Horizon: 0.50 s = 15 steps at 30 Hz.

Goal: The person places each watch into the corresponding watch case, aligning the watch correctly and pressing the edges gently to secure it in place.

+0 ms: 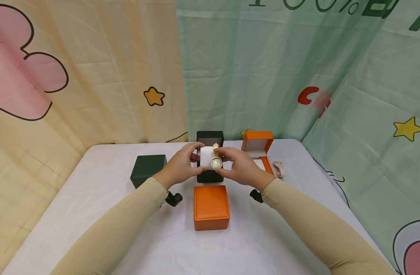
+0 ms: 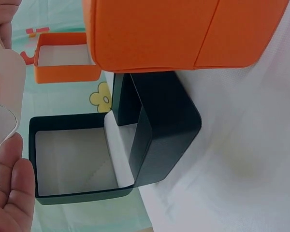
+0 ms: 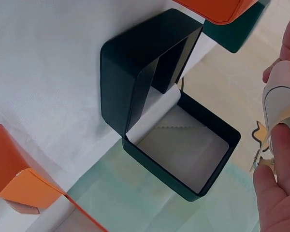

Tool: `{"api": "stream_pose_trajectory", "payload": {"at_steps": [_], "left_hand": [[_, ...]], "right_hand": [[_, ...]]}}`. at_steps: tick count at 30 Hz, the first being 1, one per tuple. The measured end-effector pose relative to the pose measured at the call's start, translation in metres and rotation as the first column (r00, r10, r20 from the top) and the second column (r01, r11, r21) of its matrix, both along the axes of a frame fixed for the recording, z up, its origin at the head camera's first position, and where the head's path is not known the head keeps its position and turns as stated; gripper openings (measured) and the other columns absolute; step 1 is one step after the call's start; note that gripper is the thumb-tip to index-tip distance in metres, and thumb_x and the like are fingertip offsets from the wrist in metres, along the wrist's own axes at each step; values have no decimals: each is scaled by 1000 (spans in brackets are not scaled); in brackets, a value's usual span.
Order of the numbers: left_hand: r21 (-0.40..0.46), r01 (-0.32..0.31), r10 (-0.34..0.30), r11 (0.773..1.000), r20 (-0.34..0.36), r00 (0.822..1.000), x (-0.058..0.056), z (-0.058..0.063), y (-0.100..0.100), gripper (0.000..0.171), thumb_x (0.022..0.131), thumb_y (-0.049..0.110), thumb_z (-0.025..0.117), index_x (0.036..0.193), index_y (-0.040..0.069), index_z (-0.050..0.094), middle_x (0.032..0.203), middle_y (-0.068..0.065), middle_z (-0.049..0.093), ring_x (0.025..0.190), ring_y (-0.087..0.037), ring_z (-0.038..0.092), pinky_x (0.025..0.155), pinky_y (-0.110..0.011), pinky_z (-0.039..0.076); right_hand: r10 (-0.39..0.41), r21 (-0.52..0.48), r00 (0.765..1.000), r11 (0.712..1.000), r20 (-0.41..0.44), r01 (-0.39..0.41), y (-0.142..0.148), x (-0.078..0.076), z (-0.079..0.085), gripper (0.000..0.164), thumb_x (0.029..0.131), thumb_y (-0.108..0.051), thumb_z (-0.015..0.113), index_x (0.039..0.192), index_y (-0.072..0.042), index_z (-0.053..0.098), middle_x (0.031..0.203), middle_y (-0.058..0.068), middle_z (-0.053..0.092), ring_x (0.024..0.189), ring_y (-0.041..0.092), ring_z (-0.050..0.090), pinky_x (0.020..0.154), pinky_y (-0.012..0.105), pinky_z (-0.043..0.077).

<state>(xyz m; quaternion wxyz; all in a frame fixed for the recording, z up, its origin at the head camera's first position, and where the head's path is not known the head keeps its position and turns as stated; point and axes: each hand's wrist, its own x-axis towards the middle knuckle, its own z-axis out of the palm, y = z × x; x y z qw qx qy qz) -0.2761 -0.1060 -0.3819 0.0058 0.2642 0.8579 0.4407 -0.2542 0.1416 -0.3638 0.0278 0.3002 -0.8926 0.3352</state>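
My left hand holds a white watch cushion by its left end, raised over the open dark green watch box. At the cushion's right end, my right hand pinches a wristwatch with a cream strap and pale square dial. In the right wrist view the strap bows away from the cushion's end; how far it goes round the cushion is hidden. The dark box stands with its lid back and its inner compartment without a cushion.
A closed orange box sits in front of the dark one. To the left is a closed green box. An open orange box stands at the back right, with a pink-strapped watch beside it. Printed curtains hang behind the white table.
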Motion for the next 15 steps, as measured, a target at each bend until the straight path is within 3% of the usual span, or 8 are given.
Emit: {"api": "stream_pose_trajectory", "payload": {"at_steps": [8,15], "left_hand": [[12,15,-14,1000,-18,1000,1,2,3,66,89,13,86,144,14,50,135,-9,55,110,-24,71,99,-49,60],[11,9,-9,1000,-6,1000,2,6,3,64,89,13,86,143,16,51,135,-9,55,110,-26,70,97,-50,62]], "right_hand": [[14,-31,1000,999,15,-13,0,0,0,73,95,-12,79,159,-3,44,146,14,63,113,25,71,99,41,61],[-7,-44,1000,999,19,7,-1,1,-1,71,97,-10,76,160,-3,43,147,15,61,110,24,71,97,37,62]]}}
